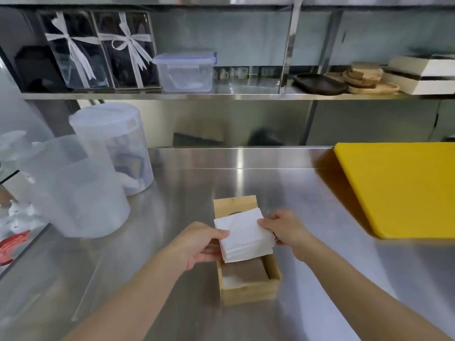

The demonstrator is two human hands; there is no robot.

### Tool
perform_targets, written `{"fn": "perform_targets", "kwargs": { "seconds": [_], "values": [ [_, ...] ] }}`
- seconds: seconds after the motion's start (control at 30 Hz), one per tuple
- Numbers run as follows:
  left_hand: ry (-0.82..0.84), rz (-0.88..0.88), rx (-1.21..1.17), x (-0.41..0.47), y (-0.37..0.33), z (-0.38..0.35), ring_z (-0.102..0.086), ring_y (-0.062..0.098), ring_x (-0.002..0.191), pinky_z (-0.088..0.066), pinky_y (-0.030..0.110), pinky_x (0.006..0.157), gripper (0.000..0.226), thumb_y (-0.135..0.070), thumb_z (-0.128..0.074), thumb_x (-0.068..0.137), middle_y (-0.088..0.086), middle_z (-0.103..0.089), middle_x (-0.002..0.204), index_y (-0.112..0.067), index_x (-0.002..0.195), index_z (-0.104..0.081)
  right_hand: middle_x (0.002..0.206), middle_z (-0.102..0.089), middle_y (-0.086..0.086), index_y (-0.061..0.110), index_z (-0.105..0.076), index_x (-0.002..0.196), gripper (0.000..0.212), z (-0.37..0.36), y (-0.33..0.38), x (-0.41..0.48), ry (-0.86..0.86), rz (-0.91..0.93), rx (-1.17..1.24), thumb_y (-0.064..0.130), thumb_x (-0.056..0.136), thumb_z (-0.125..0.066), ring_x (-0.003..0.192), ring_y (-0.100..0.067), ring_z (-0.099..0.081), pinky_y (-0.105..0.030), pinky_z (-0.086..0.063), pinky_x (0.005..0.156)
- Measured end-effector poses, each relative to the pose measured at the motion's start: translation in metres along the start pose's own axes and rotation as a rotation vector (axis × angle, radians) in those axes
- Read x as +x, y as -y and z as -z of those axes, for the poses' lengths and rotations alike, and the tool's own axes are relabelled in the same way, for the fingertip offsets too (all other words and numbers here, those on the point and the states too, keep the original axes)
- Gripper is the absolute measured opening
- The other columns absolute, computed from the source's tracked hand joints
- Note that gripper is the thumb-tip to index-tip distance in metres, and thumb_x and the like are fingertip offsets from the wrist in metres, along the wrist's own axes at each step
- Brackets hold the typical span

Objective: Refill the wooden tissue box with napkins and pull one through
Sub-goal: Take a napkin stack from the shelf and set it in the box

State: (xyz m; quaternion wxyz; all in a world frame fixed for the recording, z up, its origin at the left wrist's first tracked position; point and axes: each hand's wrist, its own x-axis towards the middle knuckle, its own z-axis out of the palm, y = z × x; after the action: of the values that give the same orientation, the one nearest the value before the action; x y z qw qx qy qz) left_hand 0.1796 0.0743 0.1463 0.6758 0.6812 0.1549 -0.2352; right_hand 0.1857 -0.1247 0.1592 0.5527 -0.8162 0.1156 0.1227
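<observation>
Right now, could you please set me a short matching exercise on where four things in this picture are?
Things:
1. napkins
2. wooden box
3. yellow board
4. lidded tub

Places:
A. on the shelf
B. on the counter, far right
C. held in both hands
D. on the counter, under the hands

Pairs: 1-C, 2-D, 3-B, 4-A

A single head-worn wide-angle camera looks forward and down from close above the steel worktop (246,183), facing the wall shelf (221,96), with both forearms reaching in from below.
</observation>
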Motion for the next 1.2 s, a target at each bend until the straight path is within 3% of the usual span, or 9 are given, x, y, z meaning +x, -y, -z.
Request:
{"fn": "perform_targets", "kwargs": {
  "seconds": [0.1,0.4,0.5,0.6,0.73,0.87,1.03,1.13,1.2],
  "values": [
    [-0.025,-0.009,0.075,0.002,0.007,-0.005,-0.072,0.026,0.074,-0.058,0.034,0.061,0.021,-0.009,-0.068,0.079,0.014,-0.074,0.084,-0.002,0.099,-0.064,0.079,-0.039,-0.009,0.012,-0.044,0.076,0.017,-0.004,-0.008,-0.002,-0.021,0.007,-0.053,0.018,0.085,-0.058,0.07,-0.021,-0.035,-0.031,-0.028,0.065],
    [0.066,0.095,0.137,0.001,0.011,0.005,-0.071,0.03,0.078,-0.059,0.041,0.068,0.027,-0.017,-0.071,0.079,0.015,-0.073,0.085,-0.004,0.101,-0.064,0.067,-0.054,-0.002,0.004,-0.06,0.081,0.018,-0.009,-0.026,-0.01,0.035,-0.067,-0.032,0.021,0.083,-0.064,0.052,-0.008,-0.048,-0.015,-0.039,0.047],
    [0.092,0.081,0.274,0.003,0.01,0.006,-0.069,0.024,0.073,-0.058,0.038,0.074,0.016,-0.018,-0.072,0.078,0.007,-0.073,0.075,-0.005,0.087,-0.069,0.07,-0.062,-0.001,-0.003,-0.067,0.088,0.029,-0.008,-0.028,-0.01,0.078,-0.081,-0.06,0.024,0.078,-0.069,0.058,-0.01,-0.055,-0.02,-0.042,0.055],
    [0.071,0.027,0.417,0.002,0.005,0.004,-0.052,0.013,0.066,-0.043,0.026,0.066,0.016,-0.022,-0.074,0.075,-0.006,-0.058,0.065,-0.021,0.064,-0.063,0.062,-0.069,0.008,0.008,-0.071,0.074,0.018,-0.004,-0.031,-0.008,0.139,-0.082,-0.085,0.025,0.072,-0.077,0.057,-0.006,-0.062,-0.017,-0.044,0.056],
    [0.114,0.036,0.552,0.009,0.002,0.007,-0.048,0.016,0.106,-0.032,0.029,0.087,0.02,-0.031,-0.076,0.072,-0.009,-0.057,0.095,-0.02,0.084,-0.064,0.068,-0.072,0.007,0.015,-0.07,0.07,0.01,-0.005,-0.032,-0.007,0.136,-0.049,-0.106,0.019,0.071,-0.078,0.06,-0.002,-0.066,-0.016,-0.049,0.055],
    [0.116,0.022,0.626,0.021,0.004,0.009,-0.044,0.019,0.121,-0.033,0.032,0.101,0.049,-0.033,-0.078,0.068,0.001,-0.052,0.127,-0.014,0.111,-0.062,0.087,-0.069,-0.002,0.011,-0.065,0.086,0.025,-0.01,-0.032,-0.009,0.072,-0.024,-0.205,0.023,0.068,-0.08,0.081,-0.016,-0.065,-0.037,-0.057,0.079],
    [0.117,-0.004,0.67,0.028,0.015,0.002,-0.048,0.024,0.118,-0.035,0.039,0.105,0.042,-0.027,-0.073,0.073,0.008,-0.057,0.126,-0.007,0.107,-0.062,0.093,-0.069,-0.002,0.014,-0.065,0.09,0.034,-0.011,-0.033,-0.006,-0.004,0.012,-0.368,0.035,0.067,-0.078,0.094,-0.024,-0.06,-0.046,-0.044,0.096],
    [0.087,-0.043,0.727,0.032,0.017,0.003,-0.041,0.031,0.123,-0.03,0.045,0.108,0.043,-0.032,-0.071,0.073,0.018,-0.051,0.128,-0.005,0.105,-0.062,0.088,-0.063,0.007,0.024,-0.058,0.092,0.03,-0.013,-0.033,-0.007,-0.063,0.062,-0.538,0.042,0.072,-0.071,0.086,-0.015,-0.051,-0.033,-0.031,0.089],
    [0.059,-0.094,0.892,0.031,0.015,0.002,-0.033,0.035,0.124,-0.029,0.044,0.105,0.04,-0.039,-0.066,0.078,0.02,-0.042,0.13,-0.001,0.088,-0.057,0.087,-0.057,0.009,0.025,-0.054,0.101,0.036,-0.014,-0.031,-0.008,-0.069,0.085,-0.6,0.044,0.074,-0.069,0.084,-0.014,-0.045,-0.032,-0.023,0.082]
  ]
}}
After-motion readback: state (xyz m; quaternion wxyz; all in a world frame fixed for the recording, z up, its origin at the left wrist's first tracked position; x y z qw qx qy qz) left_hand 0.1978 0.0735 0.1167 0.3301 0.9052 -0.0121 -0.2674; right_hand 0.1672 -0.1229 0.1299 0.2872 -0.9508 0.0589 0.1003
